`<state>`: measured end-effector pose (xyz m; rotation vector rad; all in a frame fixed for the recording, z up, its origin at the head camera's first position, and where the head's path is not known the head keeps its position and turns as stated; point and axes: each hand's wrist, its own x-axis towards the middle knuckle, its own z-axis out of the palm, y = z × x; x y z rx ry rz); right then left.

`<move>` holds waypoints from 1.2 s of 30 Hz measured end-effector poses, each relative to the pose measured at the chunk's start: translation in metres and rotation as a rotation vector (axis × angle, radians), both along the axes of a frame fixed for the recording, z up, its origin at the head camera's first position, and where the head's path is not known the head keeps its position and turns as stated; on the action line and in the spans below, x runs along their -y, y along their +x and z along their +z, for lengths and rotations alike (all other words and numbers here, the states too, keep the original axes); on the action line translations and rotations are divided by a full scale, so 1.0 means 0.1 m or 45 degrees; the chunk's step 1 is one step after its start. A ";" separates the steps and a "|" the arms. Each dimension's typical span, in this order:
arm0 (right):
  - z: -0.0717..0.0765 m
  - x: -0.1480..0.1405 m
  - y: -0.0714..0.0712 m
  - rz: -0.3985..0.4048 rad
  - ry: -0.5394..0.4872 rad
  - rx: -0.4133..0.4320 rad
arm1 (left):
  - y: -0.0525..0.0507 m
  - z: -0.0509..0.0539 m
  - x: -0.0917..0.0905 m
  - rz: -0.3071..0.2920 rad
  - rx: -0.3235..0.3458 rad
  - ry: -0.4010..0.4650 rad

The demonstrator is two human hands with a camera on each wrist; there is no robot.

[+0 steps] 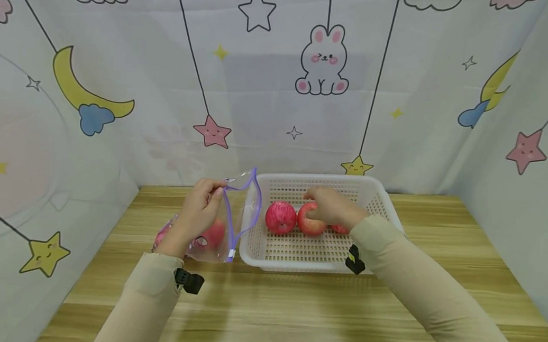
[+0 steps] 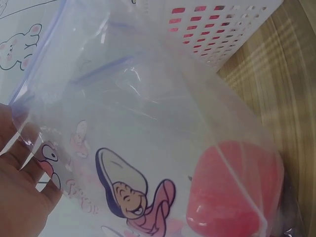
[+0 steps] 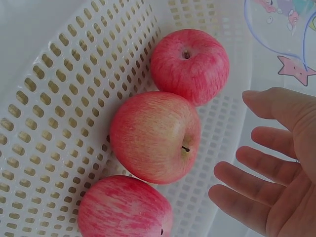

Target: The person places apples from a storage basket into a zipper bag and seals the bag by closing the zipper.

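My left hand (image 1: 199,211) pinches the rim of a clear zip bag (image 2: 143,113) with a purple seal, its mouth spread toward the basket. Inside the bag lies a red apple (image 2: 234,187), touching the bottom. Over the white basket (image 1: 291,265) hovers my right hand (image 3: 276,173), fingers spread and apart from the fruit. Three apples sit in a row in the basket: a red one (image 3: 190,66), a paler yellowish-red one (image 3: 155,138) in the middle and another red one (image 3: 126,207), which my right forearm partly hides in the head view.
The basket stands on a wooden table (image 1: 263,318) near the back curtain (image 1: 269,96), which is printed with cartoon stars and rabbits. Both wrists wear a small black camera, as on the left wrist camera (image 1: 190,281). The bag lies against the basket's left side.
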<state>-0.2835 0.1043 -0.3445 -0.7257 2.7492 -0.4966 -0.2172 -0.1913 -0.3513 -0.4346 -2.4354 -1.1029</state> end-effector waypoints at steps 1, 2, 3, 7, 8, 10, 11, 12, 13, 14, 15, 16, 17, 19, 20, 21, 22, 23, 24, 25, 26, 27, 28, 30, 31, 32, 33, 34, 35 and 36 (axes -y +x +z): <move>-0.01 0.00 -0.01 0.001 0.000 0.000 | 0.00 0.00 0.00 -0.001 -0.005 0.001; -0.01 0.00 -0.01 0.000 0.000 0.001 | -0.01 -0.01 0.00 -0.001 -0.010 0.003; -0.01 -0.01 -0.02 -0.003 -0.002 0.004 | -0.02 -0.02 0.00 0.000 -0.020 0.000; -0.01 -0.01 -0.03 -0.005 -0.001 0.013 | -0.03 -0.03 0.00 0.008 -0.049 -0.012; -0.01 -0.01 -0.03 -0.006 -0.001 0.017 | -0.03 -0.04 0.00 0.012 -0.055 -0.020; 0.00 -0.01 -0.03 -0.008 0.001 0.023 | -0.02 -0.03 0.00 0.021 -0.054 -0.040; 0.00 -0.01 -0.03 -0.009 0.002 0.026 | -0.02 -0.03 0.00 0.029 -0.048 -0.052; 0.00 -0.01 -0.04 -0.009 0.003 0.027 | -0.02 -0.03 -0.01 0.037 -0.042 -0.066; -0.01 -0.01 -0.04 -0.009 0.003 0.027 | -0.02 -0.02 -0.01 0.044 -0.040 -0.081; -0.01 -0.01 -0.04 -0.010 0.003 0.027 | -0.02 -0.02 -0.01 0.050 -0.035 -0.092; -0.01 -0.01 -0.05 -0.011 0.002 0.025 | -0.01 -0.02 -0.02 0.055 -0.033 -0.101; -0.02 -0.01 -0.05 -0.012 0.003 0.025 | -0.01 -0.01 -0.02 0.059 -0.030 -0.105; -0.02 -0.01 -0.05 -0.013 0.003 0.023 | -0.01 -0.01 -0.02 0.062 -0.030 -0.109; -0.03 -0.02 -0.06 -0.019 0.004 0.024 | -0.01 -0.02 -0.03 0.063 -0.039 -0.112; -0.04 -0.02 -0.06 -0.020 0.008 0.023 | -0.01 -0.02 -0.03 0.066 -0.043 -0.117; -0.04 -0.02 -0.06 -0.020 0.011 0.023 | -0.02 -0.02 -0.03 0.069 -0.047 -0.121; -0.04 -0.02 -0.06 -0.027 0.013 0.030 | -0.02 -0.03 -0.03 0.072 -0.049 -0.125; -0.05 -0.02 -0.06 -0.032 0.016 0.034 | -0.03 -0.04 -0.03 0.076 -0.053 -0.129; -0.05 -0.01 -0.06 -0.037 0.018 0.038 | -0.03 -0.04 -0.03 0.080 -0.060 -0.135; -0.05 -0.01 -0.06 -0.032 0.023 0.035 | -0.03 -0.05 -0.03 0.084 -0.066 -0.137; -0.05 -0.01 -0.06 -0.039 0.023 0.042 | -0.04 -0.05 -0.03 0.088 -0.075 -0.142; -0.05 -0.01 -0.06 -0.043 0.022 0.048 | -0.04 -0.06 -0.03 0.090 -0.087 -0.141; -0.05 -0.01 -0.06 -0.053 0.021 0.056 | -0.05 -0.06 -0.03 0.093 -0.098 -0.142; -0.06 -0.01 -0.06 -0.063 0.016 0.070 | -0.05 -0.06 -0.04 0.097 -0.116 -0.147; -0.06 -0.01 -0.06 -0.068 0.013 0.075 | -0.05 -0.06 -0.04 0.097 -0.121 -0.150; -0.06 -0.01 -0.06 -0.079 0.009 0.085 | -0.05 -0.06 -0.04 0.096 -0.122 -0.152; -0.06 -0.01 -0.07 -0.083 0.008 0.089 | -0.05 -0.06 -0.04 0.094 -0.119 -0.153; -0.06 -0.01 -0.07 -0.083 0.011 0.091 | -0.05 -0.06 -0.04 0.092 -0.116 -0.155; -0.07 -0.01 -0.07 -0.081 0.012 0.091 | -0.05 -0.06 -0.04 0.092 -0.111 -0.157; -0.07 -0.01 -0.07 -0.078 0.014 0.091 | -0.05 -0.06 -0.04 0.088 -0.100 -0.155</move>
